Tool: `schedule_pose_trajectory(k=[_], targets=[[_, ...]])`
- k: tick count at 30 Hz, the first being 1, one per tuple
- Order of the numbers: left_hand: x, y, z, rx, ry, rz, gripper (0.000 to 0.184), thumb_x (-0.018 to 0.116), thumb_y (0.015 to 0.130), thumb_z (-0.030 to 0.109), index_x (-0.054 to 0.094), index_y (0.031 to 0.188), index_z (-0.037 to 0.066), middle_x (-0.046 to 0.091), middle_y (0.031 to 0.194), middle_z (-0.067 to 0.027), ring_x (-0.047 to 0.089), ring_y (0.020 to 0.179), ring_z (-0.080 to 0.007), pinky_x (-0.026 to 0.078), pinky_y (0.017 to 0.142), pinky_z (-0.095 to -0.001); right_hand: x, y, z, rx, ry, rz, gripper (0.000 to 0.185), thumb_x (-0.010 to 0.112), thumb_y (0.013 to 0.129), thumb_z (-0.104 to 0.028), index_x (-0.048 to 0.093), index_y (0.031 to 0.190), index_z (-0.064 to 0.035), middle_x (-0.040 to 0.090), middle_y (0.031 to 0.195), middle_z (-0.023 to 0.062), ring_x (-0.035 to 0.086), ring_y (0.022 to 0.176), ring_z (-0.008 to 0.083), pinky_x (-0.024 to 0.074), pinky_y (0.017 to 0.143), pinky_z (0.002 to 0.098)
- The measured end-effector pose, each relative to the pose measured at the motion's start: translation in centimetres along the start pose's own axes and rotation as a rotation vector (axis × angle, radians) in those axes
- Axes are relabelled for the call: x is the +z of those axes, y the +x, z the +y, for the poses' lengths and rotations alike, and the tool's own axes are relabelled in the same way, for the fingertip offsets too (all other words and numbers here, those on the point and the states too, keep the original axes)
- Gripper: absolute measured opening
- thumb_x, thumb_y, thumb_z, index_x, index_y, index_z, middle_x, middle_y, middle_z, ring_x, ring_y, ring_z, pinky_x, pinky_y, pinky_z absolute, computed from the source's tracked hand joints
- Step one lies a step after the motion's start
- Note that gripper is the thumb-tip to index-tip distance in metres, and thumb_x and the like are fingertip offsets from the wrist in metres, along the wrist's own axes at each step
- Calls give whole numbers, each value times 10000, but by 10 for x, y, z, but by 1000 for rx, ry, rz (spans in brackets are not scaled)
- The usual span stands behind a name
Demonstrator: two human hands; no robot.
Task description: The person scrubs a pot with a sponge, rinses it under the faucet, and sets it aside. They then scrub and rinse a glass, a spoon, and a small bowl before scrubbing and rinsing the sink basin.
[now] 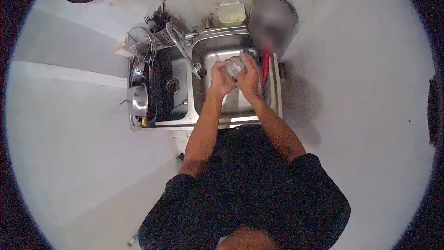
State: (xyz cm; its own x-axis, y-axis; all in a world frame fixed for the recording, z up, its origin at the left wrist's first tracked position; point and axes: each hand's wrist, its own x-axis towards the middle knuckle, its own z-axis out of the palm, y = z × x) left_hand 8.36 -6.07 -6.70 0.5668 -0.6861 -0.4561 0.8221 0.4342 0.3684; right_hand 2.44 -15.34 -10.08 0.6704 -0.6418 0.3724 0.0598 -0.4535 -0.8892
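Over the right basin of a steel sink [226, 104], both hands hold a small clear, rounded container [234, 68], which looks like a glass or bowl. My left hand [222, 79] wraps its left side. My right hand [249, 76] grips the right side, with its fingers over the rim. The flexible faucet [178, 44] ends in a dark nozzle just left of my left hand. A red-handled object [265, 68] lies along the basin's right edge, close to my right hand.
Left of the basin are a second basin [182, 90], a steel pot [139, 100], a wire strainer [140, 41] and a holder with forks and spoons [163, 35]. Behind stand a pale tub [231, 13] and a large grey container [272, 21].
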Motion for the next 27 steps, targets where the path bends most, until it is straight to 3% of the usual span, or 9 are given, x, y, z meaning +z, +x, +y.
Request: schedule_pose_trajectory(k=[5, 8, 11, 13, 14, 19, 22, 25, 27], targets=[[-22, 27, 1, -149, -93, -2, 379, 524, 863, 389, 592, 1092, 95, 644, 1007, -76, 625, 897, -235, 530, 729, -374, -3, 6, -3, -414, -150, -99, 389, 622, 732, -48, 623, 1121, -40, 600, 1137, 182, 562, 1083, 368, 445, 941, 419], [-91, 58, -4, -85, -274, -380, 286, 486, 904, 306, 591, 1068, 98, 616, 1074, -107, 593, 1008, -260, 470, 921, -410, -2, 3, -17, -463, -113, -261, 391, 650, 717, -87, 643, 1107, -72, 586, 1204, 125, 530, 1143, 348, 400, 1004, 434], [-84, 45, -10, 260, 67, -221, 265, 464, 921, 283, 576, 1071, 95, 620, 1034, -110, 598, 997, -263, 466, 932, -398, -13, 9, -46, -383, -37, -370, 330, 646, 754, -129, 654, 1078, -67, 611, 1163, 109, 546, 1123, 326, 406, 989, 421], [-60, 31, -12, 127, -22, -109, 347, 504, 899, 374, 586, 1079, 89, 638, 1005, -92, 616, 931, -252, 507, 815, -382, 1, 13, -17, -395, 21, -354, 284, 619, 800, -138, 653, 1070, -59, 633, 1116, 109, 578, 1079, 310, 435, 949, 399], [-54, 27, -12, 62, -66, -50, 392, 524, 888, 419, 591, 1084, 86, 646, 990, -83, 625, 898, -246, 527, 756, -375, 4, 16, -13, -255, 54, -348, 281, 616, 803, -136, 647, 1067, -46, 638, 1082, 132, 587, 1055, 321, 448, 928, 405], [-56, 31, -4, -60, -173, -162, 382, 430, 958, 360, 563, 1140, 53, 625, 1096, -138, 588, 1044, -290, 435, 972, -439, 28, 16, 15, 379, 229, -124, 219, 590, 850, -169, 652, 1003, -25, 666, 923, 160, 632, 914, 345, 486, 830, 409], [-50, 33, -10, 59, -148, -40, 391, 476, 938, 410, 575, 1099, 68, 631, 1048, -98, 607, 974, -262, 469, 901, -430, 29, 7, -7, 164, 224, 59, 200, 573, 867, -187, 642, 944, -15, 663, 894, 174, 626, 823, 382, 490, 741, 420], [-63, 42, -16, 143, -140, -89, 368, 491, 932, 419, 583, 1056, 86, 635, 982, -61, 618, 905, -234, 501, 830, -411, 20, 8, -25, -403, -27, 34, 170, 559, 878, -152, 649, 874, -8, 652, 872, 166, 614, 806, 313, 471, 709, 359], [-51, 32, -18, 111, -116, -71, 351, 487, 932, 417, 584, 1036, 96, 631, 950, -48, 616, 875, -221, 511, 792, -402, 17, 13, -14, -332, -54, -126, 239, 554, 893, -202, 631, 802, 5, 643, 810, 177, 609, 745, 325, 459, 658, 381]])
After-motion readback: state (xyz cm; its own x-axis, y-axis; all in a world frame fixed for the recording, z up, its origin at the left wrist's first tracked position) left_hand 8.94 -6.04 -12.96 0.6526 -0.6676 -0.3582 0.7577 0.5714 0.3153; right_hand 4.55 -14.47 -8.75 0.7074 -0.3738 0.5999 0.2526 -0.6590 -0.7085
